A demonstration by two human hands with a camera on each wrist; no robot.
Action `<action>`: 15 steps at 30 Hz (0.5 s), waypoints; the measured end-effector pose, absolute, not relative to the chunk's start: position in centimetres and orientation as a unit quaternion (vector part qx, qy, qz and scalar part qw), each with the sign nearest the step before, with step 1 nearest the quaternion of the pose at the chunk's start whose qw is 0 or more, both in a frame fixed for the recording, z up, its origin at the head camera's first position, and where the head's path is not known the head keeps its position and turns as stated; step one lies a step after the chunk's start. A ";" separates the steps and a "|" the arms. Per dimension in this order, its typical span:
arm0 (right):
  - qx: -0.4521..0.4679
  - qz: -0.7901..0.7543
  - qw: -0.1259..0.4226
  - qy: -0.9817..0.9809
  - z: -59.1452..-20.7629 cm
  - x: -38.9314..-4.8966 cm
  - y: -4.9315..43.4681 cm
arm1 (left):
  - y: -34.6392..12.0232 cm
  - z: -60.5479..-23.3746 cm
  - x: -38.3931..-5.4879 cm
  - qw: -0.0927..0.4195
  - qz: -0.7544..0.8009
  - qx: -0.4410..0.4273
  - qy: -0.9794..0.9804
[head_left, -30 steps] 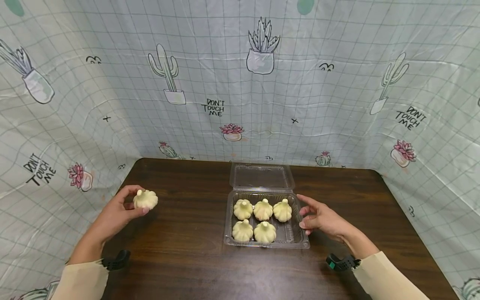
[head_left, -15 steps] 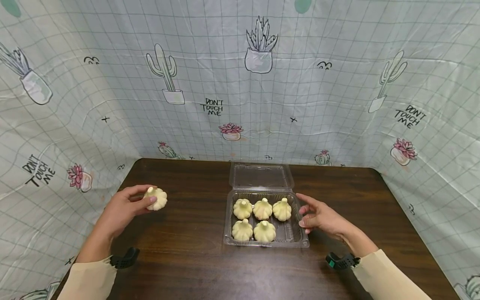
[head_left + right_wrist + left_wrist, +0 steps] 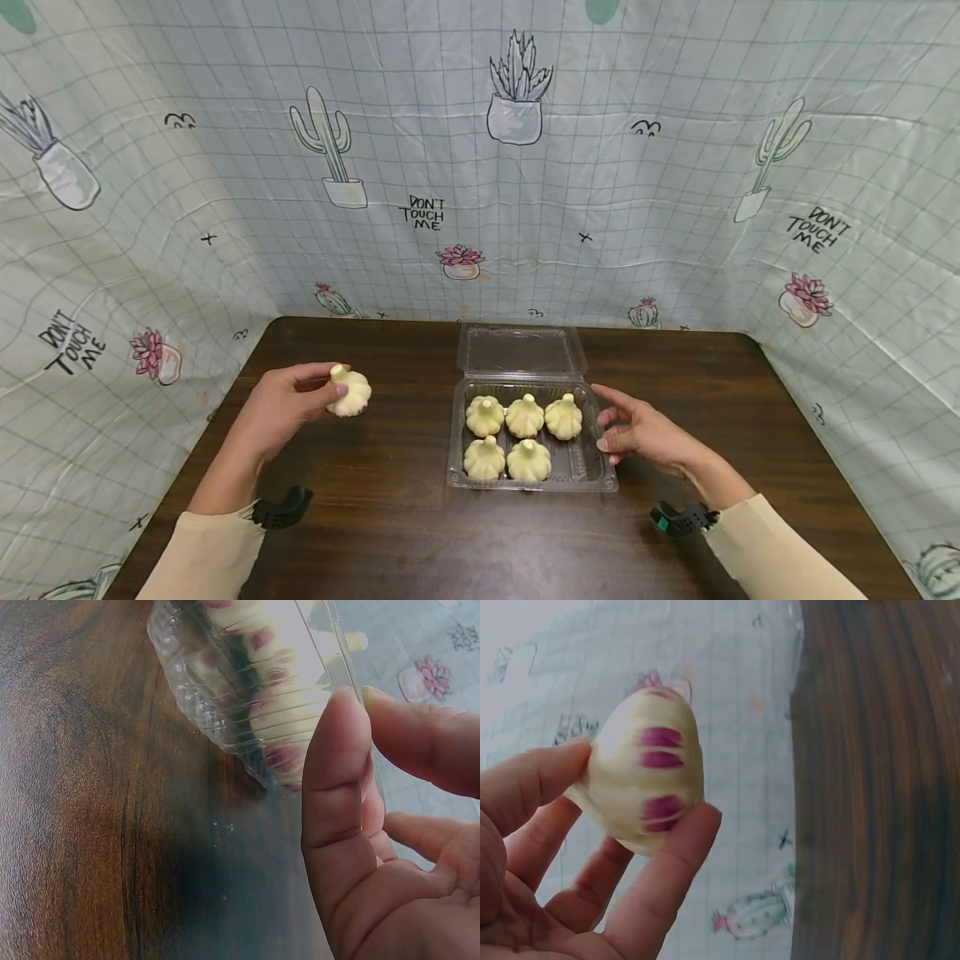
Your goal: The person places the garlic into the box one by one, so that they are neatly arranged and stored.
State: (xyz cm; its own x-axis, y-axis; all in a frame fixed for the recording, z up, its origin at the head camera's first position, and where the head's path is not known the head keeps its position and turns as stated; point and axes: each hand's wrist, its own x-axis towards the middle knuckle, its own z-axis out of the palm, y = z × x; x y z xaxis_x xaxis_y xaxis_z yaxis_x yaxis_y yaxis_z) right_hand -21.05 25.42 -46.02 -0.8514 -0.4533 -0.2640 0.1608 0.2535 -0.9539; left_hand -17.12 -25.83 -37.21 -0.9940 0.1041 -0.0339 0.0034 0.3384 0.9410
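A pale garlic bulb (image 3: 352,395) with a stubby stem is pinched between the thumb and fingers of my left hand (image 3: 281,408), above the left half of the table. Purple streaks mark the bulb's (image 3: 641,769) side in the left wrist view. Right of centre lies a clear plastic container (image 3: 585,465), its lid (image 3: 521,352) folded back. Two rows of garlic bulbs (image 3: 525,417) sit inside, three behind and two in front; the front right spot has none. My right hand (image 3: 652,433) pinches the container's right rim, as the right wrist view shows with thumb and finger (image 3: 341,772).
The dark wood-grain table (image 3: 420,542) carries the container. A pale gridded curtain (image 3: 420,150) printed with cacti hangs behind the table and along both sides. Each wrist wears a black band (image 3: 283,508).
My left hand has moved right across the table with the garlic bulb, closer to the container. The right hand stays at the container's rim; the bulbs inside have not moved.
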 end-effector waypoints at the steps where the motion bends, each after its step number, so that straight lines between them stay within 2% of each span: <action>1: -0.098 -0.603 0.254 0.750 -46.0 -21.1 25.4 | -25.5 -37.2 -17.3 0.045 0.575 0.035 0.816; 15: -0.100 -0.605 0.254 0.748 -46.1 -21.0 25.4 | -19.1 -37.4 -18.7 0.067 0.584 0.079 0.805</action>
